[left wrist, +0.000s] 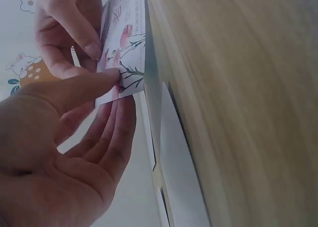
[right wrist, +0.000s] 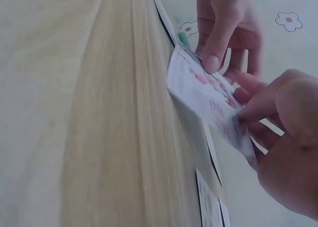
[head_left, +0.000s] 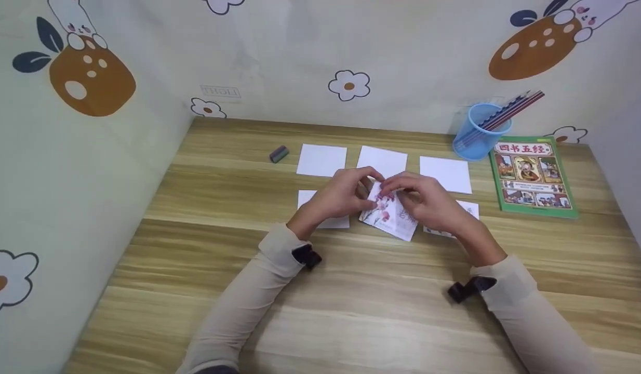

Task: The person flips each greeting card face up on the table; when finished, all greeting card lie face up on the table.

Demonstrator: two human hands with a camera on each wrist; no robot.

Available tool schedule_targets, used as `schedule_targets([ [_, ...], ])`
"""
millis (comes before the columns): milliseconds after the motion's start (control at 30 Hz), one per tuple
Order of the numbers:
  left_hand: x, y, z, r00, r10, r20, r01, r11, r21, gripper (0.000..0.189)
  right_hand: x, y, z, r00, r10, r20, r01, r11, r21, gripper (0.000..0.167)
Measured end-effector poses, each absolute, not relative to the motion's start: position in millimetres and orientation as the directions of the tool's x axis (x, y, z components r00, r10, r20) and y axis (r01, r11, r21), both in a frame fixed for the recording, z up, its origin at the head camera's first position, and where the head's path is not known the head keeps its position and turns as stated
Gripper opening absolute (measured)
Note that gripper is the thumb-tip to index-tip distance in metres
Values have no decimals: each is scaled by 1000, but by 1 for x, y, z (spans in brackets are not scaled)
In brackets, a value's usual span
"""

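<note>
A white card with pink flowers and small writing [head_left: 388,215] is held tilted between the two hands, over the middle of the wooden table. My left hand [head_left: 338,195] pinches its left side, thumb on the printed face and fingers behind, as the left wrist view shows. The opposite side is gripped by my right hand [head_left: 432,202], its thumb [right wrist: 261,105] bent against the card. Blank white cards [head_left: 321,160] lie in a row beyond the hands. One more white card [head_left: 337,222] sits partly under the left hand, and a printed card [head_left: 467,209] is partly hidden by the right.
A small dark cylinder [head_left: 279,154] lies left of the back row. At the back right stands a blue cup [head_left: 473,143] with several pencils [head_left: 512,110]. Beside it rests a green-bordered book [head_left: 533,176]. Patterned wall covering [head_left: 279,67] encloses the table's back and left.
</note>
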State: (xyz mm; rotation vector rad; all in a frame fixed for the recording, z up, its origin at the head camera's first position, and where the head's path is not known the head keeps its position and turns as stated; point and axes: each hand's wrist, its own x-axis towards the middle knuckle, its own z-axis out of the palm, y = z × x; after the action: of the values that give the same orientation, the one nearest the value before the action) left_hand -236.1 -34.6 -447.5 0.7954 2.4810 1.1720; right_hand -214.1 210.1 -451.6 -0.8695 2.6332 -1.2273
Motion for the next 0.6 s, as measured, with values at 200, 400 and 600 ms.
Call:
schedule_targets([
  [200, -234, -34, -448, -873, 483, -69, 290, 627, 723, 47, -212, 212, -456, -815, -578, 25, -461, 623, -632, 33],
  [400, -228, -31, -444, -873, 477, -97, 325, 720, 614, 47, -209, 213, -458, -816, -575, -60, -449, 695, -562, 50],
  [600, -219, -44, -427, -850, 515, -110, 359, 720, 593, 48, -208, 211, -457, -814, -574, -86, -440, 707, -554, 51],
])
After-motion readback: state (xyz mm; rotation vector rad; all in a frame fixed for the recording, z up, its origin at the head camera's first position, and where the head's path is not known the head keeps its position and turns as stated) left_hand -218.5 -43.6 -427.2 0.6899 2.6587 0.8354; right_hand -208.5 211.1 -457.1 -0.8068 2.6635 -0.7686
